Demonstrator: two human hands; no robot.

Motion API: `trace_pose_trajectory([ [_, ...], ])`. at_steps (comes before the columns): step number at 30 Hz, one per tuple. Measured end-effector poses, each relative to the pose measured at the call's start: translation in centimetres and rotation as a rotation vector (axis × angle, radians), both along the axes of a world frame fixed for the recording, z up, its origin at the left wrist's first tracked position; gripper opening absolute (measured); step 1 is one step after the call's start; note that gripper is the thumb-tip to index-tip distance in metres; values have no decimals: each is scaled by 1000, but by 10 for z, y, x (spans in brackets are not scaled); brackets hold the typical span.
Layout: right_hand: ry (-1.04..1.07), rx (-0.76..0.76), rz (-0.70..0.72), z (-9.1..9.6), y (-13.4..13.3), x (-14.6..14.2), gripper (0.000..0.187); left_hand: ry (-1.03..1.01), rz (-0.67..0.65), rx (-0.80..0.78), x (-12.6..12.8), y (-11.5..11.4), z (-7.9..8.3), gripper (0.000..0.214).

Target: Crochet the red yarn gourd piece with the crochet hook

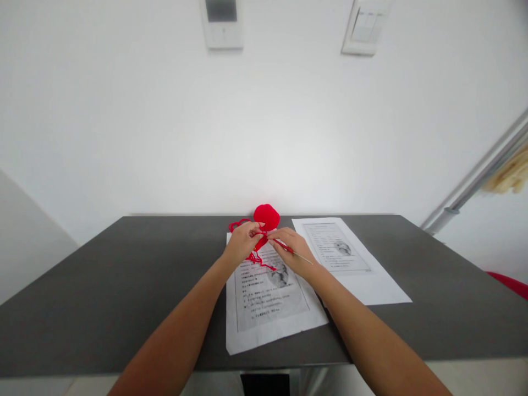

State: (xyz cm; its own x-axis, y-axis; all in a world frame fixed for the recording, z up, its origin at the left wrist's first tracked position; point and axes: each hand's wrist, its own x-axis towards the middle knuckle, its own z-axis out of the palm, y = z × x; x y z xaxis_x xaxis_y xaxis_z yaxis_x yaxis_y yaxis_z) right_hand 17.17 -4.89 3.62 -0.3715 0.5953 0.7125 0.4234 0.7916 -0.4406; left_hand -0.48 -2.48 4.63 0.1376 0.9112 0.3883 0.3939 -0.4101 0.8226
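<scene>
My left hand [243, 242] is closed in a pinch on red yarn [252, 254] above a printed sheet. The strand loops over its fingers and trails down across the paper. My right hand [291, 248] is closed on a crochet hook [297, 254] with a red grip and a thin metal shaft pointing right. Both hands meet at a small red piece of work between the fingertips. A ball of red yarn [267, 216] rests just behind them near the table's far edge.
Two printed sheets lie on the dark grey table [103, 286]: one [268, 308] under my hands, another [350, 258] to the right. A white wall stands behind with a panel [221, 23] and a switch [365, 26]. A metal pole [474, 184] slants at the right.
</scene>
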Motion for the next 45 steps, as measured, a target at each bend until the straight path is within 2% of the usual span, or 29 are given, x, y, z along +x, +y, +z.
trace_pose_trajectory([
  [6,14,-167,-5,2,3,5,14,41,-24,-25,-1,1,2,19],
  [12,217,-427,38,5,5,7,14,74,-35,-41,-5,5,2,18],
  [16,498,-698,145,6,7,5,17,-94,-160,-223,-12,9,-1,18],
  [19,652,-784,236,6,8,3,17,-298,-273,-396,-17,9,1,26],
  [23,676,-723,289,7,6,0,12,-502,-383,-569,-19,4,8,33],
  [29,582,-563,243,12,-1,-2,10,-586,-459,-693,-21,0,15,30],
  [34,485,-523,233,15,-4,-2,11,-564,-488,-729,-20,-1,14,29],
  [38,405,-384,242,12,-4,-2,10,-565,-488,-731,-19,-1,13,30],
  [41,342,-307,243,8,-2,-1,11,-579,-458,-708,-17,0,12,29],
  [45,295,-313,218,4,0,0,12,-523,-429,-624,-14,2,9,30],
])
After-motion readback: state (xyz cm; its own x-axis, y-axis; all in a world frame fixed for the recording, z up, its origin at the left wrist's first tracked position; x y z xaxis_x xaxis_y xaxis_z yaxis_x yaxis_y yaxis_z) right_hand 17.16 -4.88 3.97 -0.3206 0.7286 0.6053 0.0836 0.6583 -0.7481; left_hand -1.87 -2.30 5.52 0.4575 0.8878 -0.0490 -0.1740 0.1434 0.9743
